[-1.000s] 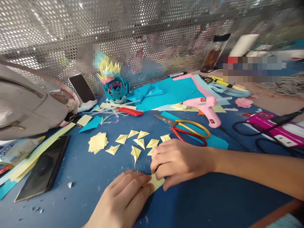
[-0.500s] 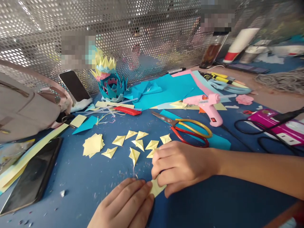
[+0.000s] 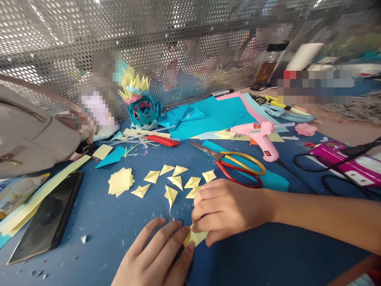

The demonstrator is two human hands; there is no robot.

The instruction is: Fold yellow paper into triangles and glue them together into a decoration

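Head view, near to far. Left hand (image 3: 156,258) lies at the near edge on the blue table (image 3: 119,226), fingers spread flat, fingertips touching the left edge of a small yellow paper piece (image 3: 195,237). Not curled around it, just pressing at its edge. Right hand (image 3: 228,208) comes in from the right, fingers curled down, thumb and fingers pinched closed on the same piece from above. Most of the paper is hidden under the right fingers; the visible part is a flat strip lying on the table between the two hands, long axis roughly left-right, slightly raised toward the right. Cannot tell how it is folded.

Just beyond the hands: a scatter of folded yellow triangles (image 3: 177,182), points facing various ways, and left of them a stack of yellow squares (image 3: 120,180). Black phone (image 3: 47,218) lies flat at near left, beside yellow paper strips (image 3: 38,196).

Farther: scissors (image 3: 235,163) with red and yellow handles, blades pointing far-left. Red utility knife (image 3: 162,140) left of them. Pink glue gun (image 3: 258,133) on the right, nozzle pointing right. Cyan paper sheets (image 3: 214,113) behind. Paper flower model (image 3: 141,101) in teal and yellow stands against the perforated metal screen (image 3: 178,47). Grey bag (image 3: 29,135) far left.
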